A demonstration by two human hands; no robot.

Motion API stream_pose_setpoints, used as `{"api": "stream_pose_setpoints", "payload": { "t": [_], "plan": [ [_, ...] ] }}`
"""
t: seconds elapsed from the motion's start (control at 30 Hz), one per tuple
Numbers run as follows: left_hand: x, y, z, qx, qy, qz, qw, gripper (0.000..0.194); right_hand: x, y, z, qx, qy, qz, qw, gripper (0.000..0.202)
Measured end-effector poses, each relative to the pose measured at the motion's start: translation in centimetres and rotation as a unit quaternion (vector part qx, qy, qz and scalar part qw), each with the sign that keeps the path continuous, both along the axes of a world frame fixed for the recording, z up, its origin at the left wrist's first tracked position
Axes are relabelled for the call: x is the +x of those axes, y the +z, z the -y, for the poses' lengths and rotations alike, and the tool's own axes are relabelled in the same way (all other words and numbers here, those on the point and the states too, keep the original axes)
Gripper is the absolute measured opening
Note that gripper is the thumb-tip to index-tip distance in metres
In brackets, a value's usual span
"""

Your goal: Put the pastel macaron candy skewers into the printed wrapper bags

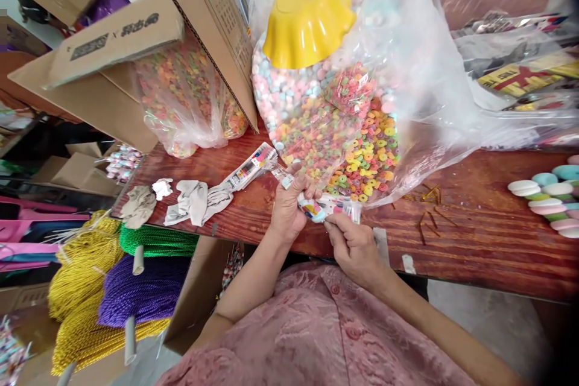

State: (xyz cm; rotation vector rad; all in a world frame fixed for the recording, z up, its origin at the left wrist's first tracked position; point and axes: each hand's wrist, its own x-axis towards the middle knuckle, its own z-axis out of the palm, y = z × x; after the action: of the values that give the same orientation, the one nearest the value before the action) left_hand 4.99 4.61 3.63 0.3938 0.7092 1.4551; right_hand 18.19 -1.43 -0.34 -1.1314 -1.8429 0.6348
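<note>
My left hand [289,205] is closed on a small printed plastic packet [315,208] at the table's front edge. My right hand [353,241] pinches the packet's lower edge from the other side, thumb and forefinger together. The packet shows blue, yellow and white parts; its contents are hard to make out. Just beyond my hands lies a big clear bag holding ring-shaped pieces [373,157] in yellow, orange, red and green, with pastel pieces [266,81] behind them. A yellow fluted bowl [310,18] rests upside down on the bag. A flat printed packet [248,170] lies left of my hands.
An open cardboard box [122,42] with a bag of rings stands at the left. Crumpled gloves [199,202], golden twist ties [427,217] and pastel discs [554,190] lie on the table [479,253]. Cord bundles [140,289] are at lower left.
</note>
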Motion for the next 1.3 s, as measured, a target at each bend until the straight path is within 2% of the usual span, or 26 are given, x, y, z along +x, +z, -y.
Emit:
{"api": "stream_pose_setpoints", "payload": {
  "t": [0.1,0.2,0.33,0.47,0.7,0.8,0.9,1.17,1.3],
  "plan": [
    [0.4,-0.5,0.5,0.001,-0.025,-0.007,1.000,0.027,-0.2,0.0,-0.3,0.106,-0.016,0.071,0.992,0.014],
    [0.7,-0.9,0.8,-0.016,-0.031,0.005,0.999,0.023,-0.5,-0.1,-0.5,0.161,-0.029,0.097,0.982,0.016],
    [0.3,-0.8,0.4,-0.057,-0.012,0.053,0.997,0.017,-1.0,0.0,-0.6,0.177,-0.010,0.112,0.978,0.017],
    [-0.5,-0.3,-0.2,-0.065,0.030,0.082,0.994,0.031,-1.2,0.4,-0.4,0.183,0.003,0.125,0.975,0.019],
    [-1.1,-0.1,-0.5,-0.067,0.060,0.150,0.985,0.044,-1.1,0.6,-0.2,0.242,-0.018,0.168,0.956,0.024],
    [-1.1,0.0,-0.5,-0.093,0.077,0.140,0.983,0.048,-1.0,0.8,0.2,0.250,-0.008,0.199,0.948,0.027],
    [-0.9,0.0,-0.2,-0.103,0.079,0.090,0.987,0.048,-0.9,0.8,0.4,0.238,0.000,0.215,0.947,0.028],
    [-0.1,-0.7,1.3,-0.043,-0.025,0.012,0.999,0.040,-0.5,0.3,-0.2,0.193,-0.004,0.140,0.971,0.022],
    [0.5,-1.2,2.0,-0.033,-0.049,-0.002,0.998,0.039,-0.8,0.3,-0.5,0.178,-0.005,0.122,0.976,0.024]
  ]
}}
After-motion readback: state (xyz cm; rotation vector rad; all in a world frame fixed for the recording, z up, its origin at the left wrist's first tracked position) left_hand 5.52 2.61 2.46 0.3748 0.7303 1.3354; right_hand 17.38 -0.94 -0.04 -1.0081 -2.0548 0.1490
